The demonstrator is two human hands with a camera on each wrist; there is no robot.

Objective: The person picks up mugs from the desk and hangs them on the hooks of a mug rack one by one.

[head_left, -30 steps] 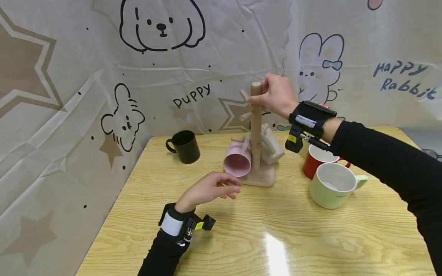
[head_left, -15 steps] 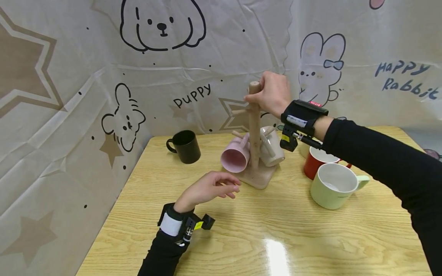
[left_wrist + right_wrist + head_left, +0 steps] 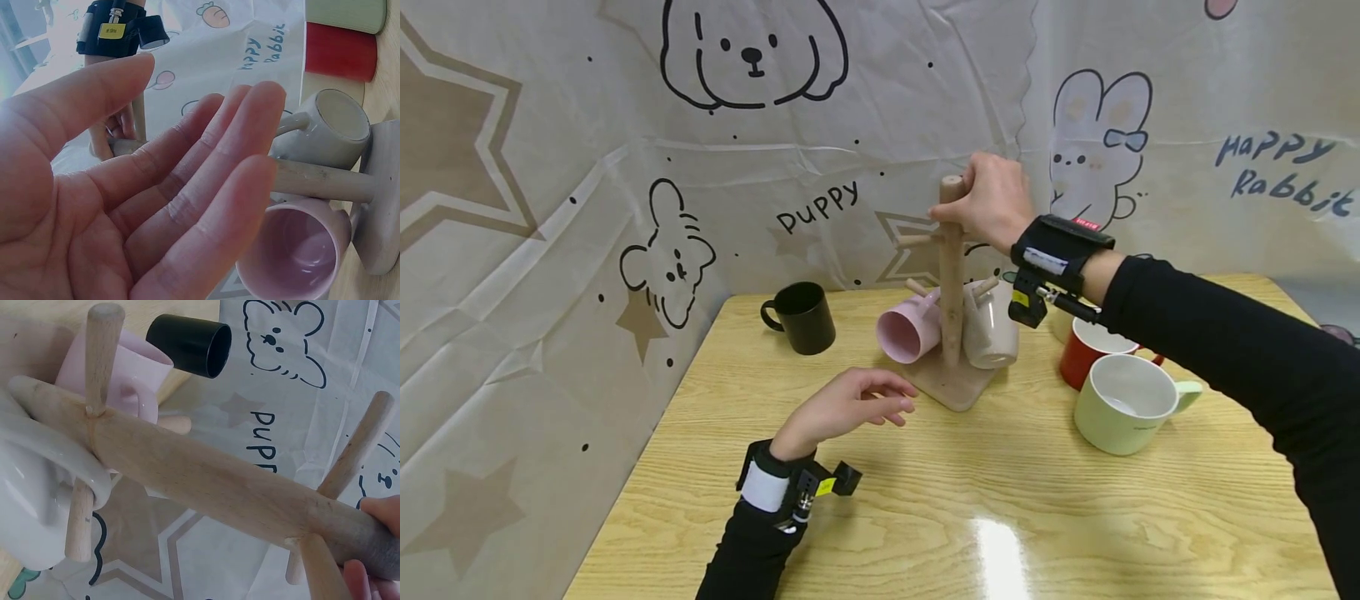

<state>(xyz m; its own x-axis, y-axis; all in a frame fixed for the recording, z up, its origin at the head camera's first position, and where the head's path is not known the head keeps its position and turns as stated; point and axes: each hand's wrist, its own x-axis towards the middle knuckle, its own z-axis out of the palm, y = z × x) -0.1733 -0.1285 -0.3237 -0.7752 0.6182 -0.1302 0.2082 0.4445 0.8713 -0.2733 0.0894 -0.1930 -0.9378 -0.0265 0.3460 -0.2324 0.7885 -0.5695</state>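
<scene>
My right hand (image 3: 992, 200) grips the top of a wooden mug tree (image 3: 952, 283), thumb and fingers around the post, as the right wrist view also shows. On the tree's lower pegs hang a pink mug (image 3: 910, 329), its mouth facing left and forward, and a white mug (image 3: 992, 329) on the right, tilted. Near the front left of the tree's base, my left hand (image 3: 850, 404) hovers apart from it with relaxed fingers and nothing in them. In the left wrist view its fingers (image 3: 206, 187) partly cover the post and the pink mug.
At the back left of the wooden table (image 3: 925, 517) stands a black mug (image 3: 805, 319). To the right are a light green mug (image 3: 1123, 404) and a red mug (image 3: 1086, 354), with another pale mug partly hidden behind my right wrist. A printed cloth (image 3: 760, 158) hangs behind.
The mug tree has turned about its post under my right hand; the pink mug shifted left and back, the white mug came forward. My left hand drifted slightly left.
</scene>
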